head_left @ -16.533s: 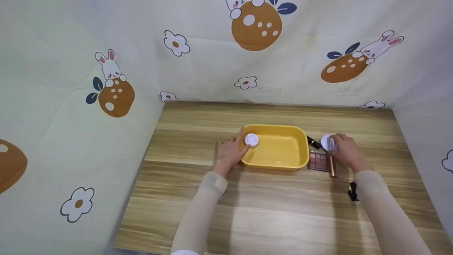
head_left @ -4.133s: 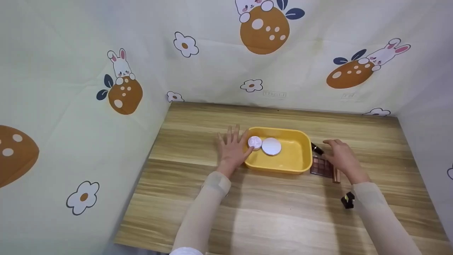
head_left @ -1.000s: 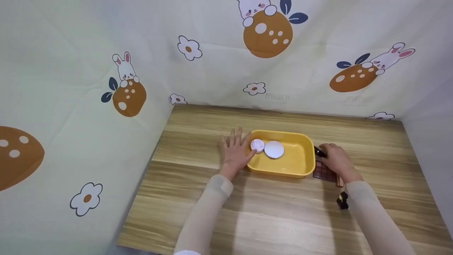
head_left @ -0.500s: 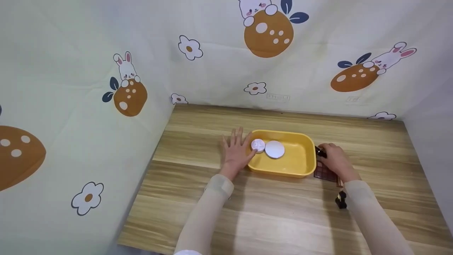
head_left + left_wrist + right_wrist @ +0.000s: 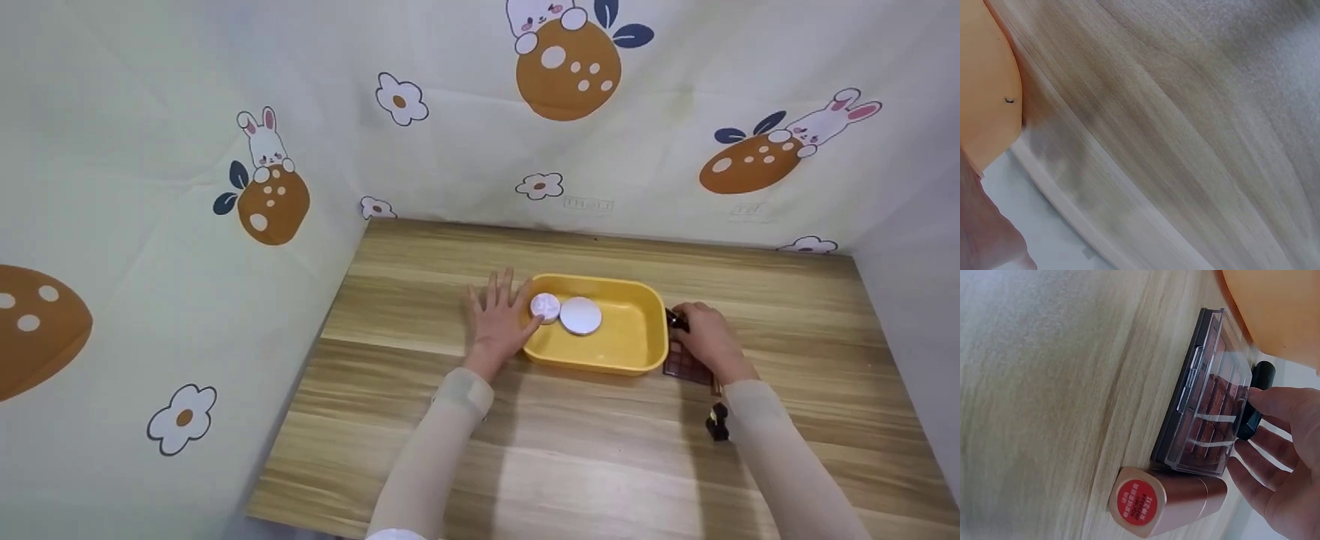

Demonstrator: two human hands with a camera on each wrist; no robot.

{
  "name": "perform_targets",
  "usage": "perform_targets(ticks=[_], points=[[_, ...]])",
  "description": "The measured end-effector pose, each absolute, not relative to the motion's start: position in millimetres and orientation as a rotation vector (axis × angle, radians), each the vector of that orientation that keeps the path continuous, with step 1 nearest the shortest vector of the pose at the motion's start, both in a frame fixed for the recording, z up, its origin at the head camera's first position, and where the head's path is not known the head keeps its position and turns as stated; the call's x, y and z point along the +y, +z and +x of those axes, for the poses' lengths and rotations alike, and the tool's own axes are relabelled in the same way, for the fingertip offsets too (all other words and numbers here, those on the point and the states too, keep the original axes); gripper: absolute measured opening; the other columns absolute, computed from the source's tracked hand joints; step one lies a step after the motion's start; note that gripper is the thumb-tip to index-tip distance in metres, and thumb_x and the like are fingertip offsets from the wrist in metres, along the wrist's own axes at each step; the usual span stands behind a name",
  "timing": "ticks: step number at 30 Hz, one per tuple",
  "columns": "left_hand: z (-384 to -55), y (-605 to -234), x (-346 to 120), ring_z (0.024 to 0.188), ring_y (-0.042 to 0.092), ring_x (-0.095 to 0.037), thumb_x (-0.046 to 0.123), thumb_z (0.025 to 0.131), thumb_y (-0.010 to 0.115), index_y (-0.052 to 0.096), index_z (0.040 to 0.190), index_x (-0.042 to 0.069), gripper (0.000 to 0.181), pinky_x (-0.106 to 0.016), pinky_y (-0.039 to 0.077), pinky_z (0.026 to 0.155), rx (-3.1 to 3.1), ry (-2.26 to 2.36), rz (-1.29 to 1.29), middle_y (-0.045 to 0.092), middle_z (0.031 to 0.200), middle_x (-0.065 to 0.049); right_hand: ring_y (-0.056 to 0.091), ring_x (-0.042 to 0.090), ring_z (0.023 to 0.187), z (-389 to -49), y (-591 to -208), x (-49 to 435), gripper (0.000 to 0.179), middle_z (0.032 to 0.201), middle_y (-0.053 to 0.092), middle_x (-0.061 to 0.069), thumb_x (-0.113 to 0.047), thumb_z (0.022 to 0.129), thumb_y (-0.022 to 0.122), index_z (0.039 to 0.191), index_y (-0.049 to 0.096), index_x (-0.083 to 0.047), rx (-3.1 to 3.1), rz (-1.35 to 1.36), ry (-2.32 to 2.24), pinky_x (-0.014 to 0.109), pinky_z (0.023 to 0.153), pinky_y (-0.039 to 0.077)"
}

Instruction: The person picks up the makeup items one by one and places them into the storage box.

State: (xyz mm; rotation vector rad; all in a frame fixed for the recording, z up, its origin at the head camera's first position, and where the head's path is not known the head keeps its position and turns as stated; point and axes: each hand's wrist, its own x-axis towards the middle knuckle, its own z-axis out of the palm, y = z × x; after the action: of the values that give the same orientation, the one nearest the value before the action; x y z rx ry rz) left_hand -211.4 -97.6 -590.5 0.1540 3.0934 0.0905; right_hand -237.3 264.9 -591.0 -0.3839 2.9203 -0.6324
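Observation:
My left hand (image 5: 496, 328), fingers spread, rests against the left end of a yellow plastic box (image 5: 596, 367), its thumb over the rim. Inside lie a small round white case with an embossed lid (image 5: 545, 306) and a larger flat white compact (image 5: 580, 316). Beyond the box's right end, my right hand (image 5: 711, 337) pinches a black cosmetic tube (image 5: 1253, 417) between thumb and fingers. An eyeshadow palette with a clear lid (image 5: 1202, 405) lies right below that hand. Against the palette's edge sits a rose-gold lipstick (image 5: 1179, 503) with a red end label, mostly hidden by the hand in the head view.
A small black object with a gold part (image 5: 717, 422) stands by the right sleeve, partly covered by it. The wooden tabletop (image 5: 600, 472) meets a printed cloth wall (image 5: 450, 150) behind and at both sides.
The white compact, under my right hand on the table at first, now lies in the box. My right hand has since come down onto the black tube. The left hand stays by the box.

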Motion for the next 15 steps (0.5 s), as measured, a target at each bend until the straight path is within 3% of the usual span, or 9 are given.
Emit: perform_targets(ticks=[15], points=[[-210.3, -590.8, -97.6, 0.157, 0.007, -0.032, 0.067, 0.097, 0.035, 0.018, 0.160, 0.036, 0.072, -0.070, 0.011, 0.119, 3.112, 0.115, 0.170, 0.011, 0.170, -0.005, 0.062, 0.049, 0.106, -238.4, -592.6, 266.2, 0.031, 0.115, 0.064, 0.032, -0.005, 0.093, 0.064, 0.120, 0.061, 0.009, 2.965, -0.397, -0.605, 0.062, 0.093, 0.049]])
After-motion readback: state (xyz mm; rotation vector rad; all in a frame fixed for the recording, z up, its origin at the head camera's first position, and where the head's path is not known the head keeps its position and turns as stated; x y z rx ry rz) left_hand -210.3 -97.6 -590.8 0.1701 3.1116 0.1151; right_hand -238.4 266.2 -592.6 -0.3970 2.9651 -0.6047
